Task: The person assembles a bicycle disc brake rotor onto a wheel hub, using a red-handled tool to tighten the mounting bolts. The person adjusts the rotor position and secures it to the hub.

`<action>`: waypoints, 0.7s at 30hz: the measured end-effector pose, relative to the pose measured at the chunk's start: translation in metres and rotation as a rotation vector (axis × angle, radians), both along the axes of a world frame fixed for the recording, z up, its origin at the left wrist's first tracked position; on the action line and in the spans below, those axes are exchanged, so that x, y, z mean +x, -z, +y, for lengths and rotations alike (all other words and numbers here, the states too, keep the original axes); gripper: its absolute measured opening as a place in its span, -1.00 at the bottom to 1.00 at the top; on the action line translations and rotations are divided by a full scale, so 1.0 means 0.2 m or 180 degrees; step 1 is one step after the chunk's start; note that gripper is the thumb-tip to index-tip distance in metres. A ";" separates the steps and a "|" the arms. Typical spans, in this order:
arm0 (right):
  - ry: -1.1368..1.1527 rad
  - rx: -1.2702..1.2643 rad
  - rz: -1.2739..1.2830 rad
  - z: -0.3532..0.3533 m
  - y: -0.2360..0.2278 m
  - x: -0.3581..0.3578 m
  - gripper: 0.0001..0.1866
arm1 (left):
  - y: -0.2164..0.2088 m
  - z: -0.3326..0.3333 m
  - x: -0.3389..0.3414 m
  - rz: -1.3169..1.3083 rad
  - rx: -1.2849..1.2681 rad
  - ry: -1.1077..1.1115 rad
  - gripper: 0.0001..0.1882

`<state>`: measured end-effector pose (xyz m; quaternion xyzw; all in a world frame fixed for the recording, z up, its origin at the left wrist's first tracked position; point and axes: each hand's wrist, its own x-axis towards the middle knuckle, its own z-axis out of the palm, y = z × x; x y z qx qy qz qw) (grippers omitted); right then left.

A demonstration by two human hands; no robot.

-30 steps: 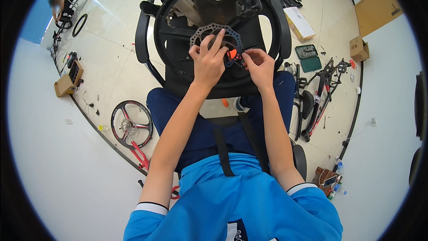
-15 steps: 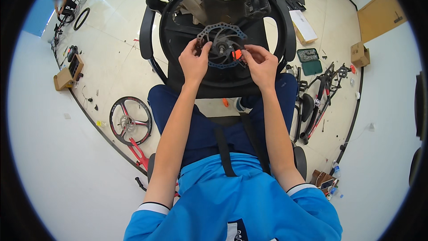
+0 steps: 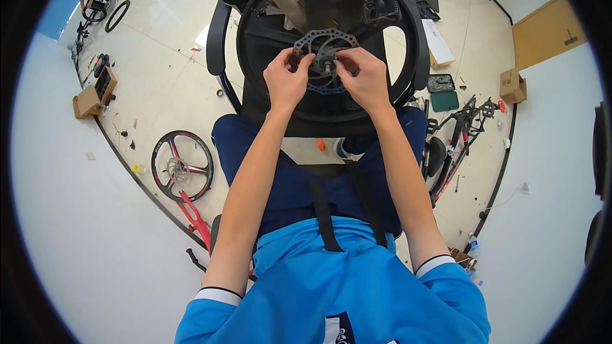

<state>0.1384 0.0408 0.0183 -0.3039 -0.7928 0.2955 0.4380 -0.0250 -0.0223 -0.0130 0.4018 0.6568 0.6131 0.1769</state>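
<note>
A dark bicycle wheel with a black rim lies flat on the seat of a black office chair in front of my knees. At its hub sits a silver brake disc with a holed outer ring, and the axle sticks up from the middle. My left hand is closed with thumb and forefinger at the disc's left edge. My right hand is pinched just right of the axle, over the disc; whatever lies between its fingertips is hidden.
The chair's armrests flank the wheel. On the floor left lie a three-spoke wheel and a red fork; right, a bike frame and a green case. A cardboard box stands by the wall. Another person works far left.
My right hand has moved left and up toward the axle, and the orange piece at its fingertips no longer shows. My left hand has shifted slightly right. The view has moved a little.
</note>
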 end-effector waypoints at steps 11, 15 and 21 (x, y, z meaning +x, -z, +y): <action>-0.0047 0.0756 -0.0380 0.05 0.03 -0.01 -0.84 | 0.03 0.02 0.01 -0.0062 0.0136 -0.0131 -0.71; -0.0072 0.0838 -0.0474 0.06 0.02 -0.01 -0.85 | 0.01 0.01 0.01 -0.0064 0.0102 -0.0146 -0.72; 0.0053 0.0677 -0.0368 0.06 0.03 -0.02 -0.87 | 0.01 0.01 0.01 -0.0031 0.0065 -0.0152 -0.73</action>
